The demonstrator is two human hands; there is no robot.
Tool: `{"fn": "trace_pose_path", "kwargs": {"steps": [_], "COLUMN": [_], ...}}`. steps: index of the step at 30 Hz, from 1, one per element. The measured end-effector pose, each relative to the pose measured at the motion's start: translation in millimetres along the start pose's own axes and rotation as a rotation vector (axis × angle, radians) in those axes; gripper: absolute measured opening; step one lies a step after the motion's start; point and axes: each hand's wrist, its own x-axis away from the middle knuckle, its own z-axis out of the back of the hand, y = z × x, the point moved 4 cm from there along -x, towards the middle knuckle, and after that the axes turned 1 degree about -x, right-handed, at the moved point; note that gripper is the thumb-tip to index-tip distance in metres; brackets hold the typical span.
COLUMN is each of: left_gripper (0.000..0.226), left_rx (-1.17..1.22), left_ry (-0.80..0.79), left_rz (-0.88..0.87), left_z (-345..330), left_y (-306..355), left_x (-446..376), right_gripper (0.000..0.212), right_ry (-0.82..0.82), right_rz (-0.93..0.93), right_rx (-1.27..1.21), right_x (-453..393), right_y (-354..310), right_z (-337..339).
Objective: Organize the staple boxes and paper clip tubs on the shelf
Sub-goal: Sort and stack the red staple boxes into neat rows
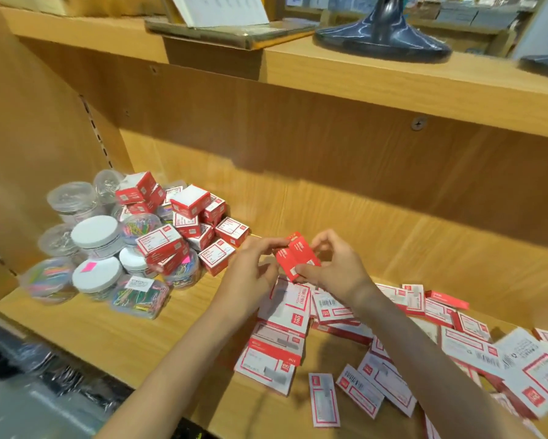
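A small red-and-white cardboard staple box [298,259] is pinched from both sides above the wooden shelf board [133,337], the left hand [250,270] curled on its upper left corner and the right hand [336,267] clamped on its lower right edge. Beneath the wrists, flat red-and-white staple boxes [355,353] are scattered loosely, while clear plastic paper clip tubs with white lids [96,258] are heaped at far left under tumbled cube-shaped red boxes [187,223]. A careless placement is judged likely to topple that heap or slide the loose boxes off the front edge.
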Motion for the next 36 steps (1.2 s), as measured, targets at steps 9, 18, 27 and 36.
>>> {"fn": "trace_pose_path", "kwargs": {"steps": [9, 18, 27, 36], "left_gripper": [0.035, 0.04, 0.045, 0.043], "left_rx": [-0.149, -0.206, -0.331, -0.337], "left_ry": [0.186, 0.183, 0.161, 0.162], "left_rz": [0.016, -0.058, -0.043, -0.026], "left_z": [64, 76, 73, 71], "left_y": [-46, -50, -55, -57], "left_x": [40, 44, 48, 53], "right_gripper": [0.05, 0.044, 0.037, 0.019], "right_ry": [-0.029, 0.024, 0.107, -0.02], "right_rz": [0.254, 0.455, 0.176, 0.023], "right_rx": [0.327, 0.381, 0.185, 0.128], "right_x": [-23, -27, -44, -51], "right_y": [-31, -46, -26, -25], "right_z": [-89, -106, -85, -102]}}
